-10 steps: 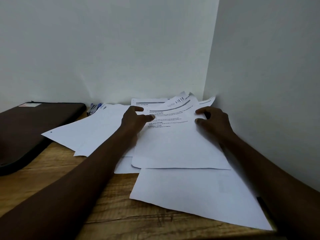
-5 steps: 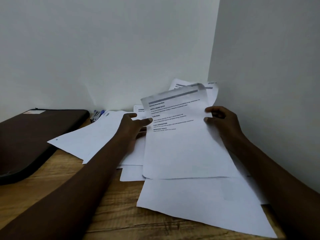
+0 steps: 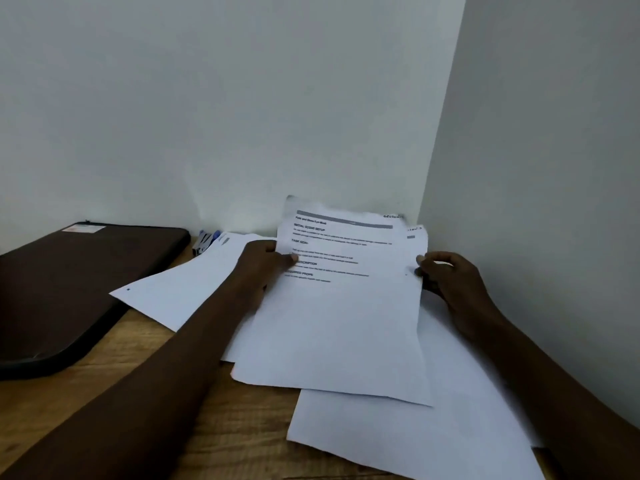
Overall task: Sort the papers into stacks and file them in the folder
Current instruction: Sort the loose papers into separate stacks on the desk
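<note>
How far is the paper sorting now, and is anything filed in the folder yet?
Early. Done: no neat stack shows; loose papers lie overlapping on the table. In hand: the left hand and right hand grip a printed sheet by its side edges. Left: making stacks and filing them; the dark folder looks closed.

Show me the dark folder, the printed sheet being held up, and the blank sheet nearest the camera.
dark folder (image 3: 69,289): head view, middle of its top cover.
printed sheet (image 3: 339,323): head view, blank part below the text.
blank sheet (image 3: 398,441): head view, bare middle of the page.
</note>
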`<act>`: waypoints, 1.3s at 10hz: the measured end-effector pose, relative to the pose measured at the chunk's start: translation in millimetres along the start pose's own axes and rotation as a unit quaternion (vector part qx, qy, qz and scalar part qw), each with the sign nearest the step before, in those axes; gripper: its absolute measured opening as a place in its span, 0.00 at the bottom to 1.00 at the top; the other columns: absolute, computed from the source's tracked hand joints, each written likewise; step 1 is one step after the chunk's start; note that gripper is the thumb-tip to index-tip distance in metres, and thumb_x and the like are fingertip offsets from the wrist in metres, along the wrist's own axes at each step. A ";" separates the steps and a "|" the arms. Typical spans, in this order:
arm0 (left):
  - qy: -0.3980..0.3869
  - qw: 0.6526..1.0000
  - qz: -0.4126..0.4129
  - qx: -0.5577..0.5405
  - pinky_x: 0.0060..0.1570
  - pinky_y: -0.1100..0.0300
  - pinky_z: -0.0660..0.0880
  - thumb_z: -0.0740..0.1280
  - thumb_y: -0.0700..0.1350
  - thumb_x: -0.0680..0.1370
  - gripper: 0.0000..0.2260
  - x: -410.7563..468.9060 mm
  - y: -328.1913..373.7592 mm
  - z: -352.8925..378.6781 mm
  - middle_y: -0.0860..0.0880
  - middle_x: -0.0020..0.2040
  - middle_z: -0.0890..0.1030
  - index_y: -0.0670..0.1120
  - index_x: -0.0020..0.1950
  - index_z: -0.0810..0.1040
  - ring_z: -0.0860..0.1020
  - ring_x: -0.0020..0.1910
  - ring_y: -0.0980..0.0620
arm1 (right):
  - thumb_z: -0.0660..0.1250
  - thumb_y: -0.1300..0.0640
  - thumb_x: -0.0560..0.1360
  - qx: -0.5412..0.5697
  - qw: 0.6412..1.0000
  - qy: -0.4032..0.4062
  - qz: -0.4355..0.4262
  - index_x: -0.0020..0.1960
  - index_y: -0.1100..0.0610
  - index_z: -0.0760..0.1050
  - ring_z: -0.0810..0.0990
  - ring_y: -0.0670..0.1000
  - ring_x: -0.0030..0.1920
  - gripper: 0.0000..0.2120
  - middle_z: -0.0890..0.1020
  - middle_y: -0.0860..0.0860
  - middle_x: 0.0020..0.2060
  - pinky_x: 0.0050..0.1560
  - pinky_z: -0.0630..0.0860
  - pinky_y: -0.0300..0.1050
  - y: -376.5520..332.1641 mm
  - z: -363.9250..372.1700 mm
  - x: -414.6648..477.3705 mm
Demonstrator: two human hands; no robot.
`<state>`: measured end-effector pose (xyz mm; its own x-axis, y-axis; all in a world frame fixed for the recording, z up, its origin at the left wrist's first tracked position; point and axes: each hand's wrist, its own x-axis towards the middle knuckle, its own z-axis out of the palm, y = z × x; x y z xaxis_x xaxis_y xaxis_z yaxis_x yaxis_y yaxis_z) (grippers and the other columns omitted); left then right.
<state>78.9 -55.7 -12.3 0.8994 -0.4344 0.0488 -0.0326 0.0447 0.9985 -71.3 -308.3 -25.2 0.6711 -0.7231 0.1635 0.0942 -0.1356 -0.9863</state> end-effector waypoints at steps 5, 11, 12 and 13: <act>0.009 0.998 -0.002 -0.064 0.54 0.41 0.80 0.66 0.33 0.78 0.09 27.0 -21.8 -41.5 0.34 0.53 0.83 0.33 0.57 0.79 0.83 0.49 0.37 | 0.69 0.53 0.76 -0.013 0.985 -0.139 0.099 0.61 0.59 0.76 0.85 0.56 0.48 0.16 0.85 0.56 0.50 0.42 0.82 0.46 -27.1 18.0 -32.0; 0.055 0.996 0.019 -0.071 0.58 0.40 0.78 0.70 0.43 0.71 0.08 31.0 -24.2 -32.9 0.43 0.53 0.84 0.47 0.49 0.80 0.82 0.55 0.39 | 0.58 0.65 0.77 -0.296 0.841 0.332 -0.309 0.42 0.68 0.72 0.75 0.62 0.41 0.08 0.78 0.67 0.40 0.40 0.60 0.46 -105.0 -4.2 -4.7; 0.076 0.995 0.025 -0.062 0.58 0.39 0.78 0.70 0.46 0.69 0.04 39.4 -27.6 -40.5 0.45 0.50 0.85 0.49 0.43 0.81 0.82 0.54 0.38 | 0.57 0.62 0.76 -0.260 0.820 0.406 -0.309 0.46 0.70 0.73 0.77 0.64 0.48 0.11 0.79 0.68 0.46 0.47 0.65 0.50 -124.8 -17.1 11.4; 0.104 0.993 0.021 -0.055 0.58 0.40 0.78 0.69 0.49 0.68 0.06 47.3 -30.1 -52.9 0.45 0.50 0.85 0.50 0.42 0.83 0.82 0.52 0.41 | 0.57 0.60 0.74 -0.264 0.835 0.362 -0.321 0.46 0.69 0.74 0.78 0.61 0.47 0.13 0.81 0.64 0.45 0.45 0.66 0.47 -134.4 -11.7 21.9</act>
<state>145.5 -30.0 -41.5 0.9691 -0.2360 0.0721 -0.0341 0.1612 0.9863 -77.9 -313.8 111.2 -0.0305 -0.5813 0.8131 -0.2019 -0.7932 -0.5746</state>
